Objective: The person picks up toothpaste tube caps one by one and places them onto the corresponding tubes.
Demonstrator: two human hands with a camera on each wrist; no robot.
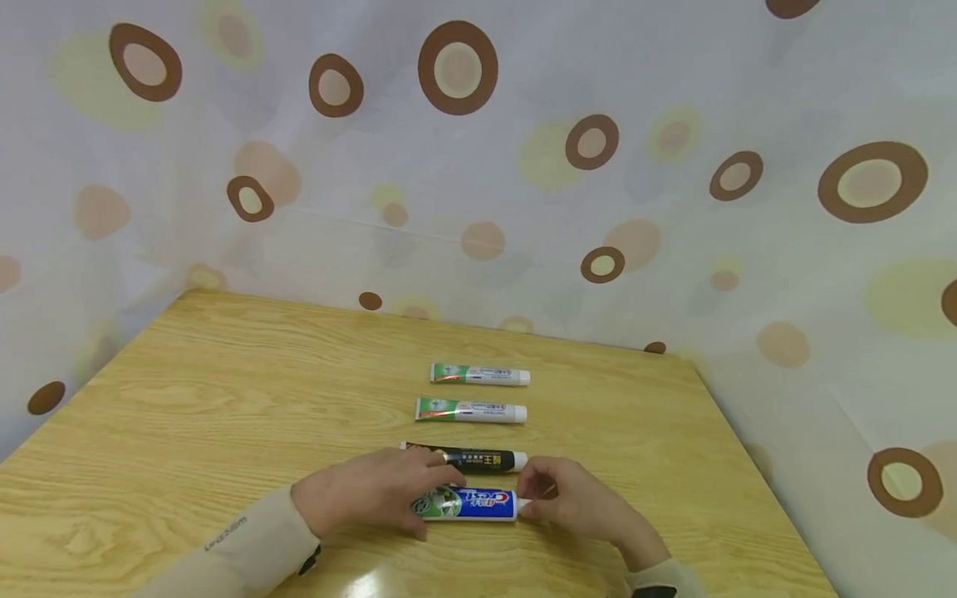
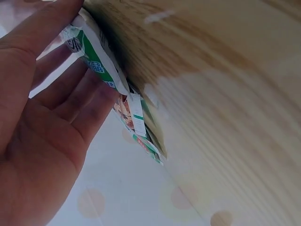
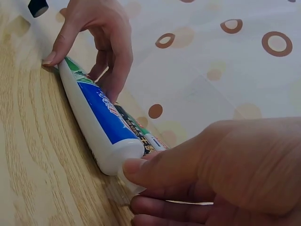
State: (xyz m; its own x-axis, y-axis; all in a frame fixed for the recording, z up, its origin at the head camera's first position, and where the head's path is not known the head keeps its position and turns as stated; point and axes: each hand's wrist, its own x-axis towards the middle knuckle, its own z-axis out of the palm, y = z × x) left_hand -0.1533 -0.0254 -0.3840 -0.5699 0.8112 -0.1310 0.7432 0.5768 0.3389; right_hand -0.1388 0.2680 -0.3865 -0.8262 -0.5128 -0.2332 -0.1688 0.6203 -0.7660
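Observation:
A blue, white and green Crest toothpaste tube lies crosswise on the table, nearest the person. My left hand grips its flat tail end, thumb on the near edge and fingers along the far one. In the left wrist view the crimped end of the toothpaste tube sits between thumb and fingers. At the other end, my right hand pinches the white cap between thumb and fingers. A black toothpaste tube lies just behind, partly covered by the left hand.
Farther back, two green and white toothpaste tubes lie parallel to the others, caps to the right. The wood-grain table meets a curtain with brown and yellow circles at the back and sides.

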